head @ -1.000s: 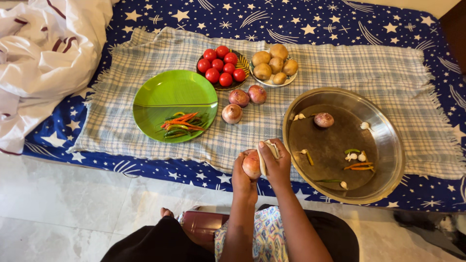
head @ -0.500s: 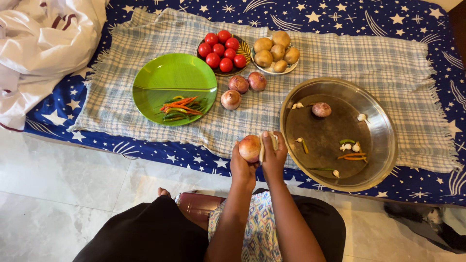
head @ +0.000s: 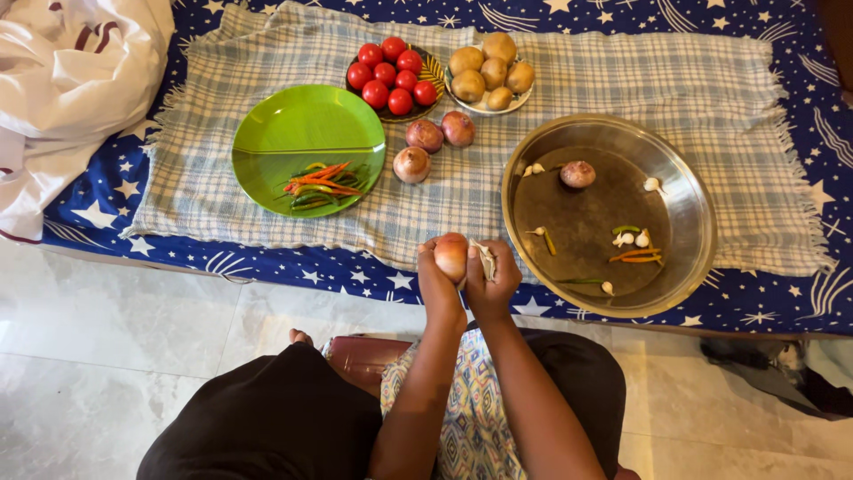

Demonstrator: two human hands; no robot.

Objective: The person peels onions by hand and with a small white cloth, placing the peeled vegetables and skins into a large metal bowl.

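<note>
Your left hand (head: pixel 438 286) has its grip closed around an onion (head: pixel 450 255), holding it up just in front of the near edge of the bed (head: pixel 267 267). Your right hand (head: pixel 493 283) sits right beside it, its grip pinched on a strip of pale onion skin (head: pixel 486 258) that hangs against the onion's side.

Just beyond your right hand lies a round steel tray (head: pixel 693 258) holding a peeled onion (head: pixel 577 173), garlic cloves (head: pixel 626 238) and bits of chilli. To its left, on the checked cloth (head: pixel 622 89), a green plate (head: pixel 302 124) carries red and green chillies (head: pixel 318 184). Three unpeeled onions (head: pixel 426 147) lie between plate and tray. Farthest off, a dish of tomatoes (head: pixel 391 71) stands beside a dish of potatoes (head: pixel 485 71).
</note>
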